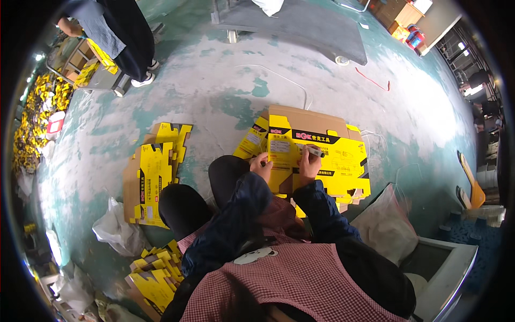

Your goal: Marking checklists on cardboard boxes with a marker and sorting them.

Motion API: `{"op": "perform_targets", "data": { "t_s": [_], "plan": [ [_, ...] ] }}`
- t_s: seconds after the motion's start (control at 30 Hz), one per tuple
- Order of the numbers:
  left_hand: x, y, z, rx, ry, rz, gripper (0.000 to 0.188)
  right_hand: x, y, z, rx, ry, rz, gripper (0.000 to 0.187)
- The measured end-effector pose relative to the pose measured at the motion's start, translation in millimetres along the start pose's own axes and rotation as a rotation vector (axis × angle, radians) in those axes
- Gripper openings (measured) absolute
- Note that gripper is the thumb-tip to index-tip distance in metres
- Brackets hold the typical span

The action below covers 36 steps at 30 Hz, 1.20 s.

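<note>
Right grip [308, 167] holds a small pale object [316, 152] over yellow cardboard [346, 181]; how left grip [260, 168] stands, I cannot tell

The right hand [309, 166] hides part of a small pale cylindrical object [316, 152], its kind unclear; whatever the left hand [261, 167] pinches is too small to tell. The top flat yellow-and-black cardboard sheet [335, 181] covers most of those beneath. The upper edge cuts off a white plastic bag [268, 6] and a grey-topped, dark-trousered co-worker [127, 33]
</note>
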<state>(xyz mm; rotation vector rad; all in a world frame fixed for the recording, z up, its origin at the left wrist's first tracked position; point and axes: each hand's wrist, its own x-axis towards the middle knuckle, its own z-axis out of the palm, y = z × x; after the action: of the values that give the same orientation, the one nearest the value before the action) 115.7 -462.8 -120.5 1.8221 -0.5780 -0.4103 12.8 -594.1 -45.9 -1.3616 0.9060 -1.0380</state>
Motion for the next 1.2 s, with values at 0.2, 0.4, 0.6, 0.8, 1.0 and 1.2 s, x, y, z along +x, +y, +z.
{"op": "perform_targets", "data": {
  "t_s": [0.2,0.4,0.6,0.8,1.0,1.2],
  "plan": [
    [-14,76,-9,-0.522,-0.149,-0.43,0.035,1,17,-18,-0.004,0.047,0.035,0.013],
    [-11,62,-1,0.265,-0.003,-0.254,0.032,4,26,-19,-0.018,0.031,-0.018,0.018],
    [-16,72,-22,-0.184,-0.11,0.039,0.03,9,4,-24,0.025,0.142,0.11,0.022],
    [-42,110,2,-0.992,-0.521,-0.406,0.054,-6,27,-14,0.16,0.076,0.186,0.019],
    [-34,68,28,0.326,0.3,-0.087,0.059,-11,11,-4,0.151,0.046,0.149,0.02],
    [-38,57,11,0.103,0.156,0.214,0.041,-18,-3,4,0.172,0.022,0.197,0.021]
  ]
}}
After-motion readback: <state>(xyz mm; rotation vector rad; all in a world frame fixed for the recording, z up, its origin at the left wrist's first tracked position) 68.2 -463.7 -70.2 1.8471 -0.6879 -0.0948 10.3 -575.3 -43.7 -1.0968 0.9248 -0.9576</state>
